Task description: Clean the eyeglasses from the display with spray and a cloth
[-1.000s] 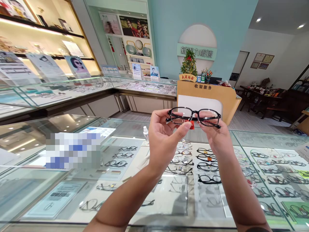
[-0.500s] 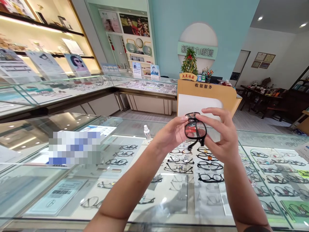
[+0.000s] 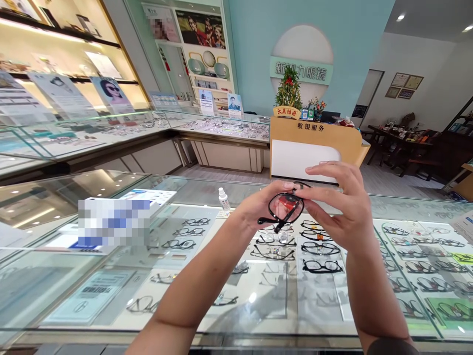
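Black-framed eyeglasses (image 3: 286,207) are held up in the air above the glass counter, turned on edge with a temple pointing down and to the left. My left hand (image 3: 260,202) grips them, its thumb on the upper part of the frame. From the other side my right hand (image 3: 342,202) has its thumb and a finger at the rim, while another finger stretches out above, free of the frame. A red patch shows through the lens. Part of the far rim is hidden behind my fingers.
Rows of eyeglasses (image 3: 320,248) lie inside the glass display counter (image 3: 258,335) beneath my arms. A small white bottle (image 3: 223,199) stands on the glass, with papers (image 3: 114,222) to its left. Beyond are a cashier desk (image 3: 306,153) and more showcases (image 3: 225,129).
The eyeglasses have turned and shifted left and slightly down, toward my left palm. My right hand has moved slightly right, its fingers still at the rim.
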{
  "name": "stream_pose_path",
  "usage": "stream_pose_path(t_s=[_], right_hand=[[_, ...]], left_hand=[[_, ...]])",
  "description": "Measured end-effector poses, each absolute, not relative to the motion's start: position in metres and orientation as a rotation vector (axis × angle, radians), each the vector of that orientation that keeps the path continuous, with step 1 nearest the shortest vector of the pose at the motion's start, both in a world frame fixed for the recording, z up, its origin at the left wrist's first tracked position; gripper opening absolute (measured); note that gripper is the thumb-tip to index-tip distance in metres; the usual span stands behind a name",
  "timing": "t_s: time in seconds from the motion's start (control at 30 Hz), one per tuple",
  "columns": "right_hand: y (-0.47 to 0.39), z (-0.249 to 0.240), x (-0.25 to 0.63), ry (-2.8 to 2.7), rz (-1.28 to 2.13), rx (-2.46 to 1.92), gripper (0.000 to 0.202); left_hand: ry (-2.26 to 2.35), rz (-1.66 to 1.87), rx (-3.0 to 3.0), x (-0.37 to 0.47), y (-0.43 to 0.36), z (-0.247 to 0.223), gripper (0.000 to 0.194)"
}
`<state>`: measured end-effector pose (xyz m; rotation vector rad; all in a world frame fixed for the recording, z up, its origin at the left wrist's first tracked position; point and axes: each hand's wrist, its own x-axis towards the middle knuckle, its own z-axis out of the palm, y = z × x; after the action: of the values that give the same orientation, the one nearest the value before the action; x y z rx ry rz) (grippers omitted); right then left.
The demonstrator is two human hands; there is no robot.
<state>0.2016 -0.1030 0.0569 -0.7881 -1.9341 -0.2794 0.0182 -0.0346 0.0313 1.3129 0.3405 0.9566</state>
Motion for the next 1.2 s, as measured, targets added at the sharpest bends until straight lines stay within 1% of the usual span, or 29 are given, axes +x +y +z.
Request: stream_pose_path(t_s=[0.1, 0.13, 0.2, 0.33, 0.43, 0.53, 0.63, 0.73, 1.07, 1.2], right_hand=[[-0.103, 0.058, 0.203, -1.92, -0.28, -0.803, 0.013], [-0.103, 0.059, 0.204, -1.913, -0.282, -0.825, 0.013], [-0.104, 0.06, 0.208, -1.889, -0.308, -0.889, 0.013], [-0.097, 0.058, 0.227, -1.885, -0.381, -1.066, 0.011], [-0.08, 0.05, 0.242, -1.974, -0.351, -1.305, 0.011], [-0.055, 0.041, 0.252, -2.089, -0.221, -1.671, 0.014], [-0.03, 0.03, 0.255, -2.178, -0.039, -2.015, 0.019], [-0.012, 0.016, 0.256, -2.199, 0.157, -2.251, 0.017], [0.015, -0.025, 0.266, -2.164, 0.488, -2.489, 0.014], [0.025, -0.037, 0.269, -2.145, 0.524, -2.547, 0.013]], left_hand=[[0.315, 0.687, 1.167, 0.021, -0.031, 0.028, 0.048], [0.323, 0.692, 1.142, 0.02, -0.028, 0.027, 0.049], [0.37, 0.831, 1.122, 0.016, -0.019, 0.027, 0.044], [0.467, 1.346, 1.019, -0.01, 0.002, 0.03, 0.034], [0.413, 1.564, 1.035, -0.033, 0.005, 0.038, 0.037], [0.309, 1.623, 1.059, -0.048, -0.009, 0.05, 0.04], [0.33, 1.665, 1.009, -0.051, -0.029, 0.063, 0.039], [0.359, 1.698, 0.995, -0.049, -0.041, 0.069, 0.038], [0.294, 1.672, 1.119, -0.044, -0.042, 0.072, 0.04], [0.386, 1.663, 1.169, -0.037, -0.055, 0.079, 0.026]])
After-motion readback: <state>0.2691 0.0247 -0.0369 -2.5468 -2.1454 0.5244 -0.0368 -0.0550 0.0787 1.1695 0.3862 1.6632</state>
